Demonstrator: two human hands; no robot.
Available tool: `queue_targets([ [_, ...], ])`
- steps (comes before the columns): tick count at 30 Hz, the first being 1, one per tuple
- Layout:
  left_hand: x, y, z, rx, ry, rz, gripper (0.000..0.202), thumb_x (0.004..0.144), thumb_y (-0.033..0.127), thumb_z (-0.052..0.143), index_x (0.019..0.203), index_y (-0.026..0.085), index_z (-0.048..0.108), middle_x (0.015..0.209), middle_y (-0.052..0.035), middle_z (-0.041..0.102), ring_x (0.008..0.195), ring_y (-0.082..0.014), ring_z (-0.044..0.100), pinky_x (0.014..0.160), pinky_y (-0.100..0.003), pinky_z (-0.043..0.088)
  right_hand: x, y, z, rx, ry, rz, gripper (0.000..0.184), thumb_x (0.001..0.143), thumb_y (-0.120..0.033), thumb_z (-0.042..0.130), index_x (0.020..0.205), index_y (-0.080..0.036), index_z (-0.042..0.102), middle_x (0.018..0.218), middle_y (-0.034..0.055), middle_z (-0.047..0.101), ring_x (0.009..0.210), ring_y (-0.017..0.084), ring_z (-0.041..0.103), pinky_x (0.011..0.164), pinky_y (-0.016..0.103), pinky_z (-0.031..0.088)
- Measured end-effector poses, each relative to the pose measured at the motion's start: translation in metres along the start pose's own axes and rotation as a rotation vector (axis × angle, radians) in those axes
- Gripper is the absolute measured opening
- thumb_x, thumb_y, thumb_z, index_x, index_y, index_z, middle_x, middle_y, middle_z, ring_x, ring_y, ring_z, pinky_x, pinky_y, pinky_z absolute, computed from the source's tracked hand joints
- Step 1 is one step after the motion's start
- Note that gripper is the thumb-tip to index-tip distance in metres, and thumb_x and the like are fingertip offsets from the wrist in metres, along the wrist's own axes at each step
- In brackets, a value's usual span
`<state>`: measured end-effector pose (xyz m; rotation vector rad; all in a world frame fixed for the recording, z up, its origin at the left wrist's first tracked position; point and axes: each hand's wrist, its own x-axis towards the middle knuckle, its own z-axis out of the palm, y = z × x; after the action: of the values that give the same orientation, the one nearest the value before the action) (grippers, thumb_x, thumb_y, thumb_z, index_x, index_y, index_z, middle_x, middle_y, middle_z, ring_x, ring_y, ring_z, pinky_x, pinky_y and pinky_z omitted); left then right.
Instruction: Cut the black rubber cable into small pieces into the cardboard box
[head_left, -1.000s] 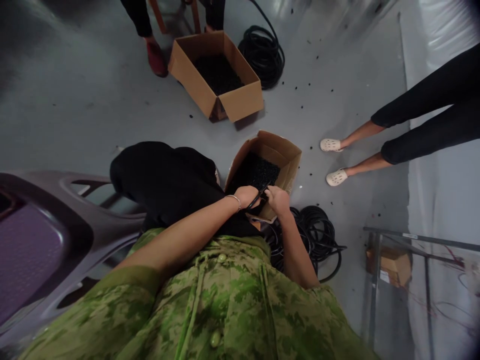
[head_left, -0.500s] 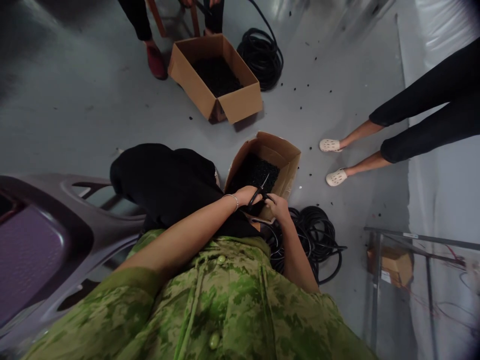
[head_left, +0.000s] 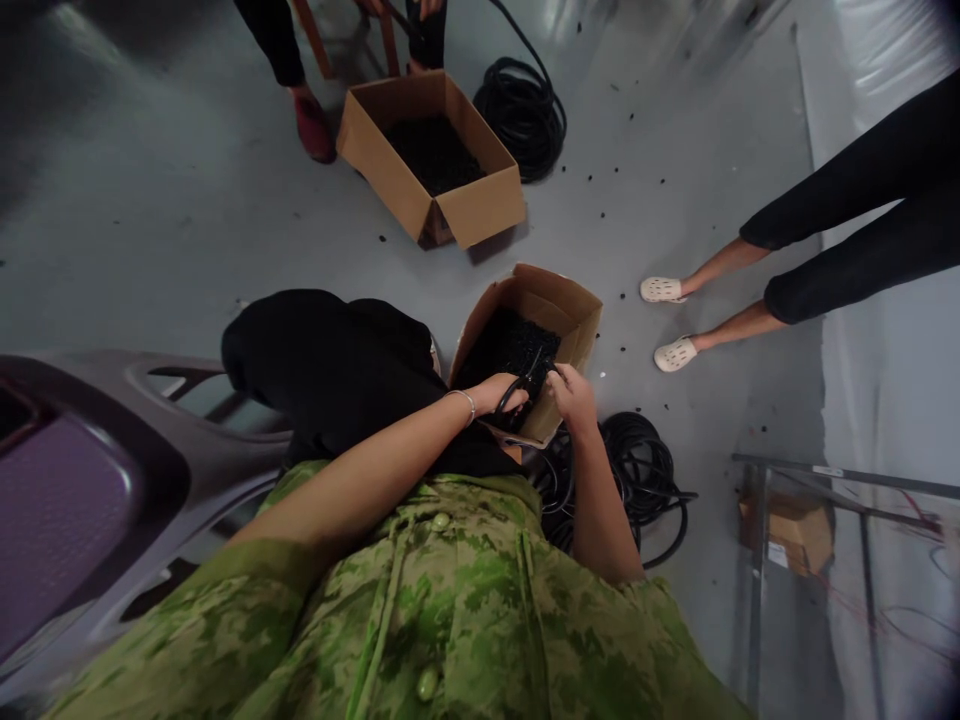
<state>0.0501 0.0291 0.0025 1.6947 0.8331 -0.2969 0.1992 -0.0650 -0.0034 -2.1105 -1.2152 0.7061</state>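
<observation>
My left hand [head_left: 495,392] grips the handles of black scissors [head_left: 523,378] over an open cardboard box [head_left: 577,305] full of small black cut pieces. My right hand [head_left: 571,391] holds the end of a black hose [head_left: 561,372] at the scissor blades, just above the box's near edge. The hose runs down to a black coil [head_left: 637,470] on the floor to my right. A bracelet is on my left wrist.
A second cardboard box [head_left: 465,205] with black pieces stands farther off, beside another black hose coil [head_left: 525,105]. One person's legs in white clogs [head_left: 671,352] stand at right; another's red shoe [head_left: 311,120] is at top. A purple plastic chair [head_left: 82,480] is left; a metal frame [head_left: 757,560] right.
The scissors went from shut to open to lying low over the box. My right hand moved slightly up and right with the hose end.
</observation>
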Motion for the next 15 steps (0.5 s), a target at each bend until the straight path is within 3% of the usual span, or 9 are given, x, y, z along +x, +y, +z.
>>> queue_targets([
  [8, 0.000, -0.006, 0.000, 0.326, 0.031, 0.126, 0.021, 0.080, 0.023, 0.053, 0.081, 0.014, 0.072, 0.078, -0.0065, 0.071, 0.072, -0.0197, 0.066, 0.067, -0.025, 0.049, 0.003, 0.005, 0.010, -0.106, -0.012, -0.105, 0.032, 0.092, -0.036, 0.044, 0.106, -0.020, 0.068, 0.092, 0.0067, 0.073, 0.092, 0.021, 0.066, 0.084, 0.031, 0.050],
  [15, -0.003, -0.004, -0.001, 0.389, 0.031, 0.132, 0.027, 0.085, 0.028, 0.050, 0.092, 0.014, 0.072, 0.085, -0.0097, 0.073, 0.079, -0.0223, 0.068, 0.069, -0.026, 0.050, 0.001, 0.012, 0.013, -0.128, -0.031, -0.140, 0.034, 0.093, -0.035, 0.045, 0.109, -0.019, 0.070, 0.101, 0.0083, 0.074, 0.098, 0.022, 0.067, 0.089, 0.032, 0.051],
])
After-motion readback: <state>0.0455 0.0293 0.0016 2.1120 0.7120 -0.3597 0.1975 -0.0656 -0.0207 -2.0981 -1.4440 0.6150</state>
